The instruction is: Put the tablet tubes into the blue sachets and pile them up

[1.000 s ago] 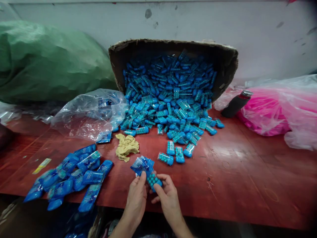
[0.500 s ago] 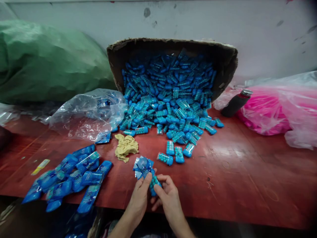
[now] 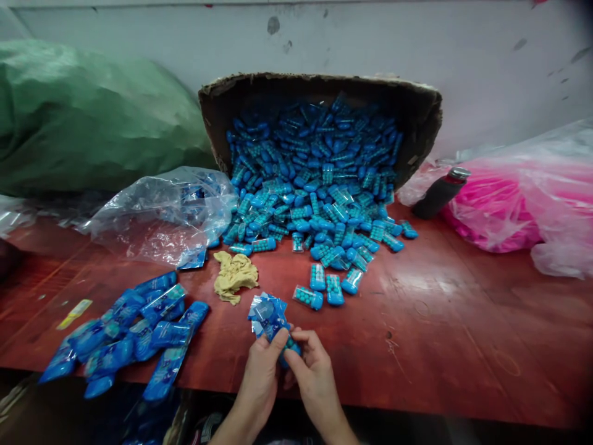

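A small clear-and-blue plastic container of turquoise balls [image 3: 291, 351] is gripped by the fingers of the right hand [image 3: 317, 374] while those of the left hand [image 3: 260, 374] pinch shiny blue film sleeves [image 3: 269, 313] against it, above the red tabletop [image 3: 440, 346]. Sleeving appears in hand, the next move calling for steady film and a gentle push.

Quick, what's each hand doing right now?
Left hand: closed, holding blue printed plastic wrappers.
Right hand: closed, holding a clear-and-blue plastic container of turquoise balls.

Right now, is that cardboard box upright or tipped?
Tipped: the cardboard box opens sideways, its blue-capped containers spread onto the red table.
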`<control>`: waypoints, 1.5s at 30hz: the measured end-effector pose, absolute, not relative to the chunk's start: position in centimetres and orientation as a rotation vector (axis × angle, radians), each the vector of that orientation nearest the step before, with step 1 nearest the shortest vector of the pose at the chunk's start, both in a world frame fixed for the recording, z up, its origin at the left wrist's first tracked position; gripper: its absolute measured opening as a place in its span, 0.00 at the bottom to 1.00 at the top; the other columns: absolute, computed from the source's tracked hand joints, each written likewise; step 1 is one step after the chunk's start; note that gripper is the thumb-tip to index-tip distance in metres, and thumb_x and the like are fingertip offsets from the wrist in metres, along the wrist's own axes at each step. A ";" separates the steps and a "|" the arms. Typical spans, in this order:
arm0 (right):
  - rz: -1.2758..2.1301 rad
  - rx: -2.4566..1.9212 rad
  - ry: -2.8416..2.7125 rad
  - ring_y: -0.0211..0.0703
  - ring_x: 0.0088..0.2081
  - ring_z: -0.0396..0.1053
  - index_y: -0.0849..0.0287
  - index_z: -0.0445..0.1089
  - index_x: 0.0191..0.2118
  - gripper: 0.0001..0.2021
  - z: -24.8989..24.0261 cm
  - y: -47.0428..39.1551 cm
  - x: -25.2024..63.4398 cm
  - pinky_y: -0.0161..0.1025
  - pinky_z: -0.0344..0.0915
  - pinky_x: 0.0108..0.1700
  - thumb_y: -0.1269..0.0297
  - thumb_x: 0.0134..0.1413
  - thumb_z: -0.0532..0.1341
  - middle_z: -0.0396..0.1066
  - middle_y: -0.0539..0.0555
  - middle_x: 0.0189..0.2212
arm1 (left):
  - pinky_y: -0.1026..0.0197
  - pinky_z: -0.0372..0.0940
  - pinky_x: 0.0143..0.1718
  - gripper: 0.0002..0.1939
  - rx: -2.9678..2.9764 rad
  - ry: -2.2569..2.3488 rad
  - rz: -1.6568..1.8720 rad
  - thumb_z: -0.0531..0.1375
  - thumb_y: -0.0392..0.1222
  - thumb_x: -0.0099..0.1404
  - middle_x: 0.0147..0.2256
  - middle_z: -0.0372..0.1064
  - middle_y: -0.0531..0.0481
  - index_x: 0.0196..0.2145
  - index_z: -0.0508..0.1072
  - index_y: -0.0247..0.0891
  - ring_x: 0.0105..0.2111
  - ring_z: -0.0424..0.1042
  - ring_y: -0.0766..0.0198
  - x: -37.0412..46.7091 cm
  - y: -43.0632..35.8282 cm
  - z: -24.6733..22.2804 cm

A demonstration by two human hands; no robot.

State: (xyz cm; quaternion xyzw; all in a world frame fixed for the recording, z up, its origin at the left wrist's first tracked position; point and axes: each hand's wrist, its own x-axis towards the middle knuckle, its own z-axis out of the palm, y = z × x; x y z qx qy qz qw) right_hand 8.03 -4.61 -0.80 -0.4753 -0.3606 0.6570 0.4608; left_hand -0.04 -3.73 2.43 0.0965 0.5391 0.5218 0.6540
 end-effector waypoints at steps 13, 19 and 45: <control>1.762 -1.067 -0.922 0.26 0.14 0.59 0.56 0.64 0.47 0.19 -0.2 -3.6 9.3 0.27 0.60 0.15 0.58 0.48 0.60 0.68 0.48 0.30 | 0.67 0.55 0.19 0.12 0.265 1.165 1.202 0.61 0.47 0.53 0.22 0.67 0.54 0.29 0.69 0.35 0.18 0.62 0.71 -0.4 -4.0 2.5; 1.743 -1.111 -0.831 0.28 0.13 0.60 0.60 0.63 0.36 0.15 0.1 -3.7 8.9 0.27 0.61 0.14 0.55 0.46 0.61 0.65 0.45 0.22 | 0.66 0.59 0.24 0.11 0.260 1.171 1.221 0.65 0.44 0.48 0.20 0.69 0.53 0.23 0.70 0.34 0.20 0.65 0.69 -1.3 -3.4 3.2; 1.704 -0.818 -1.367 0.47 0.53 0.58 0.48 0.63 0.52 0.26 1.1 -2.1 12.0 0.43 0.58 0.52 0.70 0.44 0.63 0.61 0.51 0.52 | 0.59 0.64 0.37 0.09 0.251 0.807 0.949 0.63 0.39 0.52 0.30 0.75 0.42 0.32 0.76 0.33 0.32 0.73 0.58 -3.7 -3.5 2.0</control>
